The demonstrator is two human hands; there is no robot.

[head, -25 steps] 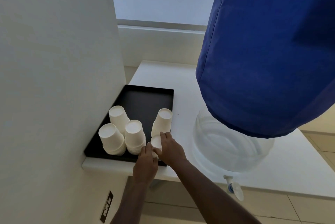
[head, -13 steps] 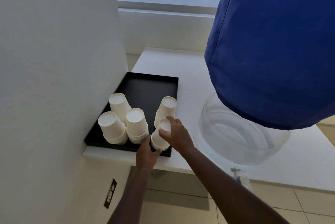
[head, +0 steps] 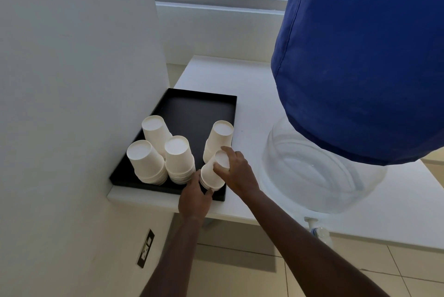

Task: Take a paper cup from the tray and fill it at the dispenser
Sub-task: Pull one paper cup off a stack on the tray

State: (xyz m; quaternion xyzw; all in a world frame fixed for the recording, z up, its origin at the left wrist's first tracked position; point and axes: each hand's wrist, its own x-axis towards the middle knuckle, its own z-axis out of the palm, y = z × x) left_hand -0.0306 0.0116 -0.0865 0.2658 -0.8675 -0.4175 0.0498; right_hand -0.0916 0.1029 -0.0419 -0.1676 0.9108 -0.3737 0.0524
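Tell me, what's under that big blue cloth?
Below the blue cloth a clear water container shows, standing on the white table. Whatever the cloth wraps is hidden.

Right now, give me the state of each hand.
Left hand: closed on the base of the tilted cup stack.
Right hand: closed on the top of that stack.

Office water station: dispenser (head: 336, 164), cup tray (head: 192, 109)

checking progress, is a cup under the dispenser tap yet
No, both hands are at a cup stack on the black tray, away from the tap.
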